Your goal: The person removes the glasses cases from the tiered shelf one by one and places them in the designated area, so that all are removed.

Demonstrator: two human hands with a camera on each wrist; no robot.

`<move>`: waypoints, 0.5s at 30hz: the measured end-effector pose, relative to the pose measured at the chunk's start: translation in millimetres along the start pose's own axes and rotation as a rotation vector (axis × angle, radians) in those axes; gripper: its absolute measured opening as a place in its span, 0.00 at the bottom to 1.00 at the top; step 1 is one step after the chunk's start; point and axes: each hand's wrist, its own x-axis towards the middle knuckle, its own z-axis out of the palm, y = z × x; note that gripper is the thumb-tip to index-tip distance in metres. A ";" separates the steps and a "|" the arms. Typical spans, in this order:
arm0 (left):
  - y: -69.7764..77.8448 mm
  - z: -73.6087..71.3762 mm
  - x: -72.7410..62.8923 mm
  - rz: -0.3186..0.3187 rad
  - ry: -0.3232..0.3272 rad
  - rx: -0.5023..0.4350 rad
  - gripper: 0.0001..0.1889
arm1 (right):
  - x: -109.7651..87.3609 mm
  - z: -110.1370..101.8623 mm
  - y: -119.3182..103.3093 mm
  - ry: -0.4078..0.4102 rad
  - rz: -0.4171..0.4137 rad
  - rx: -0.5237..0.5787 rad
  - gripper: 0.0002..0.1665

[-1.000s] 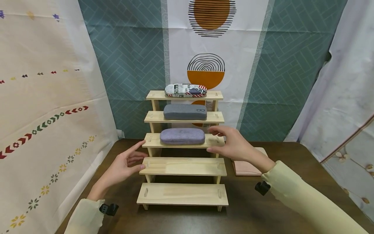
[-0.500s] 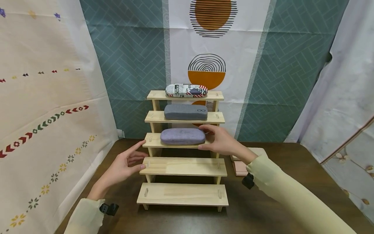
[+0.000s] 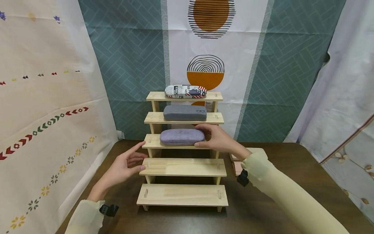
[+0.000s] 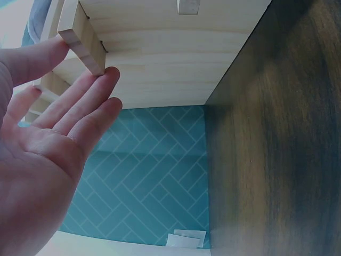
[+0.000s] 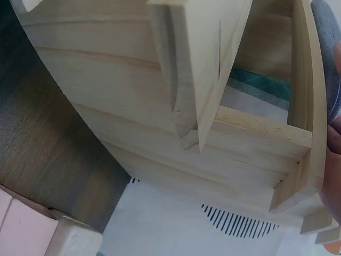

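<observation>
A five-step light wood stand rises on the table. On its middle step lies a lilac glasses case. My right hand grips the case's right end, thumb at the front and fingers behind. The right wrist view catches only a strip of that case beside part of the hand. My left hand touches the stand's left side, fingers extended, forefinger by the middle step and thumb by the one below. In the left wrist view its fingertips meet a step's end.
Above the lilac case, a grey case with a glasses emblem occupies the fourth step. A newspaper-print case tops the stand. Behind my right forearm, a pink case and a cream one lie on the table. Patterned cloths hang around.
My right hand has moved left from beside the lilac glasses case and taken hold of its right end. The left hand stays at the stand's side.
</observation>
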 end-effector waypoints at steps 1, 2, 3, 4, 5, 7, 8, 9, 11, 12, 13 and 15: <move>-0.2 0.1 -0.2 0.002 0.000 -0.003 0.48 | 0.3 0.2 0.2 0.000 -0.002 0.002 0.41; -0.3 0.2 -0.3 0.003 0.001 -0.003 0.48 | 0.5 0.4 0.3 0.001 -0.005 0.005 0.41; -0.4 0.4 -0.3 0.003 0.001 -0.006 0.48 | 0.7 0.5 0.3 0.003 -0.007 0.007 0.41; -0.4 0.4 -0.1 0.004 0.001 -0.006 0.48 | 0.8 0.6 0.3 0.004 -0.007 0.011 0.40; -0.3 0.5 0.0 0.003 0.001 -0.006 0.48 | 0.9 0.5 0.6 0.005 -0.008 0.013 0.40; 0.1 0.5 0.3 0.003 0.000 -0.004 0.48 | 0.8 0.1 1.3 0.007 -0.011 0.017 0.40; 0.4 0.6 0.4 0.002 0.000 -0.003 0.48 | 0.4 -0.3 1.4 0.009 -0.010 0.017 0.39; 0.7 0.7 0.6 0.001 0.000 -0.001 0.48 | 0.0 -0.8 1.6 0.011 -0.010 0.017 0.39; 1.2 0.8 0.6 0.002 0.001 0.003 0.48 | -1.1 -1.6 2.1 0.013 -0.008 0.020 0.39; 1.4 0.8 0.5 0.002 0.001 0.004 0.48 | -1.8 -2.1 1.9 0.013 -0.007 0.022 0.38; 1.6 0.8 0.4 0.002 0.000 0.004 0.48 | -2.5 -2.6 1.5 0.013 -0.005 0.027 0.38; 2.0 0.5 0.0 0.004 -0.001 0.007 0.48 | -3.5 -3.5 0.8 0.011 0.000 0.035 0.38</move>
